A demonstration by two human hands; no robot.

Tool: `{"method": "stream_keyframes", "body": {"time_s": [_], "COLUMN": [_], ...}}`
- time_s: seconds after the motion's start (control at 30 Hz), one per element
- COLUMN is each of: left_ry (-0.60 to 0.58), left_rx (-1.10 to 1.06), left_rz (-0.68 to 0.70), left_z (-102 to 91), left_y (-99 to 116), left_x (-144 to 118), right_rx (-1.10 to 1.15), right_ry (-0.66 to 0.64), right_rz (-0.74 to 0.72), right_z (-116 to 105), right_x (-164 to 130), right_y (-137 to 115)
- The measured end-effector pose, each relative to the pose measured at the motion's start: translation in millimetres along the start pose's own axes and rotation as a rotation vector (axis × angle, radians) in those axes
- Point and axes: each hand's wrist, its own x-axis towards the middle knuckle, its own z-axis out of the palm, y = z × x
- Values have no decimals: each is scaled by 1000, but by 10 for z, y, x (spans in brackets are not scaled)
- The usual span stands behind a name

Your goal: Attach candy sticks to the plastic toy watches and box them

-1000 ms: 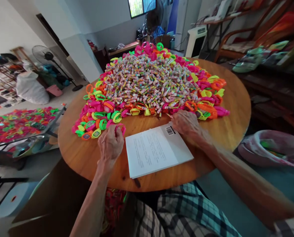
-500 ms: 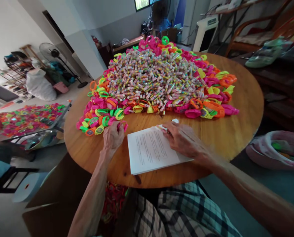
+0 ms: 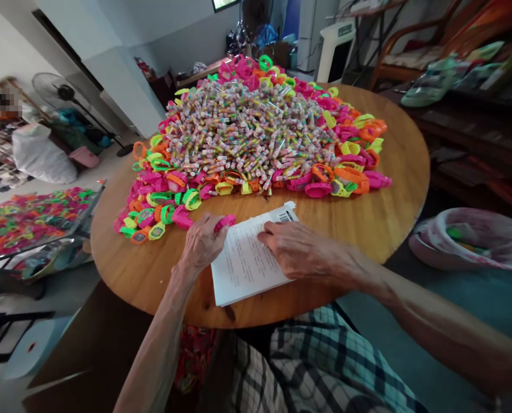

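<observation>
While our left hand (image 3: pixel 201 244) pinches a pink toy watch band (image 3: pixel 224 222) between thumb and fingers, right at the near-left corner of the sheet stack, our right hand (image 3: pixel 297 249) lies palm-down on the white printed sheets (image 3: pixel 243 264), fingers loosely curled. We honestly can't tell if it's pinching a sheet or just pressing on the paper. Our guess is the sheets sit at the near edge so both hands can get to them, with the pile just beyond.

That pile is huge: a mound of small multicoloured candy tubes (image 3: pixel 247 135) in the middle, ringed by neon pink, green, orange and yellow watch bands (image 3: pixel 161 203). Everything sits on a round wooden table (image 3: pixel 394 212). Off to the left, a tray (image 3: pixel 32 215) holds more of the same bright bands. Behind it stand a floor fan (image 3: pixel 60 94) and a stuffed white sack (image 3: pixel 41 155); a pink-lined basket (image 3: pixel 475 238) sits on the right, beside dark wooden furniture.
</observation>
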Motion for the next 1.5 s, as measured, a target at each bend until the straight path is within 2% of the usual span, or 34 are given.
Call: {"method": "stream_keyframes", "body": {"time_s": [0.13,0.2,0.37,0.6,0.73,0.9,1.2,1.5], "left_ry": [40,75,55,74,111,162,192,180], "left_rx": [-63,-75,-172,-276,-327,-351,-334,-272], "left_rz": [72,90,157,139,112,100,91,136], "left_z": [-28,-26,-42,-145,-62,19,57,-18], "left_y": [31,31,-18,-9,-2,22,32,64], "left_x": [-90,-121,-156,-183,-207,-248,-277,-252], "right_rx": [-97,-144,-147,110,241,262,307,-59], "right_ry": [83,116,33,215,315,380,358,240], "right_rz": [36,-7,-97,-3,-32,-56,-128,-130], "right_z": [-32,-63,-31,187,219,269,303,258], "right_x": [64,113,251,434,565,635,626,617], "right_y": [9,19,79,135,145,159,203,77]}}
